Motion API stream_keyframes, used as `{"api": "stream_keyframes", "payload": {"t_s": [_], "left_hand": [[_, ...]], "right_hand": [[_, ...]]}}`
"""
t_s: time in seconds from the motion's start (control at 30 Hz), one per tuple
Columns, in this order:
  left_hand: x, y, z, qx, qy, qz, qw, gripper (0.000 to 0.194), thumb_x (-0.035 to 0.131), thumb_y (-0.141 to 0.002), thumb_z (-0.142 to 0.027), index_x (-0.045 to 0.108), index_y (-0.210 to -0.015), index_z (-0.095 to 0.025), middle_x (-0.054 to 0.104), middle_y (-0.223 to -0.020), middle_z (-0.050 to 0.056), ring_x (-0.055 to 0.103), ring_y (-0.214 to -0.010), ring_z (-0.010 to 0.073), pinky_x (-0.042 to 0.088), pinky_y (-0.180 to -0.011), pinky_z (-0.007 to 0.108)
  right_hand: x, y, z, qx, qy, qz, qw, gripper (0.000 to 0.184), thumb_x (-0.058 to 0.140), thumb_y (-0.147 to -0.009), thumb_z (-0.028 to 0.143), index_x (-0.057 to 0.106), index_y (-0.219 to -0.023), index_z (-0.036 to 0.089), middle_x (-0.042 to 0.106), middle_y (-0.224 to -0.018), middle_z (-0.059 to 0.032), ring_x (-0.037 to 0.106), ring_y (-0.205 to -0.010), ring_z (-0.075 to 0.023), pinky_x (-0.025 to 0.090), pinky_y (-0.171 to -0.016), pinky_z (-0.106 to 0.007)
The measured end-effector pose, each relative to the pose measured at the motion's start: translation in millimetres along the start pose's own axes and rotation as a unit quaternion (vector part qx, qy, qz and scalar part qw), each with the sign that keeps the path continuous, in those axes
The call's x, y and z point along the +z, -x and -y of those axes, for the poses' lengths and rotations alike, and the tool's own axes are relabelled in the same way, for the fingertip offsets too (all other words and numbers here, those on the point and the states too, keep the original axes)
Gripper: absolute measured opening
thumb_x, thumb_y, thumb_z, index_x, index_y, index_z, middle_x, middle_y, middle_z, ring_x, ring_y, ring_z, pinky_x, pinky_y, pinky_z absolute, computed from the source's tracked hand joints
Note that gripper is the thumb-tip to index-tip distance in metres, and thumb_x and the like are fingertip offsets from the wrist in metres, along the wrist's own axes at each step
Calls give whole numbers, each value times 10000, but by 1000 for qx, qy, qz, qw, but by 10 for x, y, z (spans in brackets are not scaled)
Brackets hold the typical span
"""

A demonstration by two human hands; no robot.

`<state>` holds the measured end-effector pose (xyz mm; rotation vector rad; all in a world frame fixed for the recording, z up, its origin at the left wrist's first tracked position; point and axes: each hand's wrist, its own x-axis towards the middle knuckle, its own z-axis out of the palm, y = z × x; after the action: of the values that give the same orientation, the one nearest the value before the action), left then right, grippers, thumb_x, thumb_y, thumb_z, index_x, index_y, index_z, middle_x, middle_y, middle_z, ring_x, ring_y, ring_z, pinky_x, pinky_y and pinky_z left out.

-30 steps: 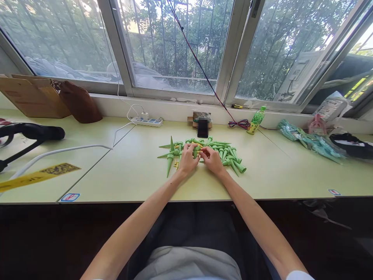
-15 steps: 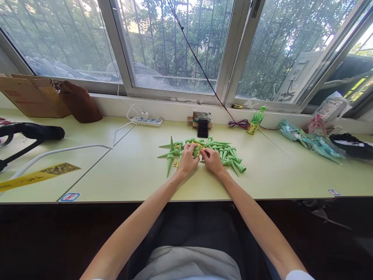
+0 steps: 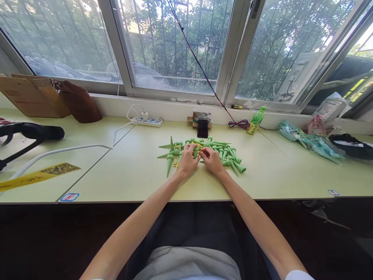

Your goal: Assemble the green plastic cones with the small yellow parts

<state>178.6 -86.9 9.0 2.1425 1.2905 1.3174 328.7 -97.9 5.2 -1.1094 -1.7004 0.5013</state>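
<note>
From my head view, my left hand [image 3: 188,160] grips a green spike [image 3: 195,153] over the tabletop [image 3: 140,179]; my right hand [image 3: 212,160] pinches a small yellow piece [image 3: 199,153] beside it, among loose green spikes [image 3: 225,153] left and right.

Spikes [image 3: 169,165] — smooth plastic, slight sheen; tabletop [image 3: 131,171] smooth, satiny; carton [image 3: 32,99] — matt cardboard.

The right hand [image 3: 212,158] has its fingertips a touch nearer the left hand [image 3: 189,160] than half a second ago, perhaps turning slightly; the shift is too small to judge surely.
</note>
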Motion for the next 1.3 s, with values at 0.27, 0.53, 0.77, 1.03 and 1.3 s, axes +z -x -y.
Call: {"api": "stream_keyframes", "payload": {"t_s": [0.27,0.53,0.77,1.03,1.3], "left_hand": [[2,1,-5,-2,5,0,1000,410,613,-759,-70,593,-1150,-192,542,-1170,104,616,-903,189,543,-804,340],[9,8,-1,-2,12,0,1000,416,610,-748,-60,599,-1140,-197,543,-1158,97,609,-880,188,541,-786,336],[-10,1,-10,-5,7,-4,1000,411,610,-777,-84,593,-1177,-176,539,-1157,109,613,-897,191,544,-807,344],[-5,1,-5,1,-1,-9,1000,431,621,-755,-70,598,-1170,-185,547,-1146,101,617,-906,200,546,-817,348],[-8,2,1,-3,6,-2,1000,417,618,-753,-74,603,-1153,-192,549,-1157,101,616,-916,203,541,-823,346]], "right_hand": [[-13,2,30,11,5,1,1000,263,556,-917,434,633,-836,195,661,-680,-33,615,-599,-198,484,-627,-320],[-17,-2,1,15,20,6,1000,400,525,-935,550,643,-780,201,611,-586,-14,564,-541,-183,467,-602,-314],[-14,-1,18,15,-12,-1,1000,335,579,-897,520,641,-939,194,679,-737,-41,602,-610,-189,492,-629,-314],[-2,0,-7,23,-34,2,999,275,606,-872,465,619,-913,193,691,-787,-61,595,-606,-183,485,-563,-304],[-19,-9,31,31,-25,3,999,316,585,-887,515,613,-827,206,677,-697,-45,604,-571,-192,499,-589,-323]]}}
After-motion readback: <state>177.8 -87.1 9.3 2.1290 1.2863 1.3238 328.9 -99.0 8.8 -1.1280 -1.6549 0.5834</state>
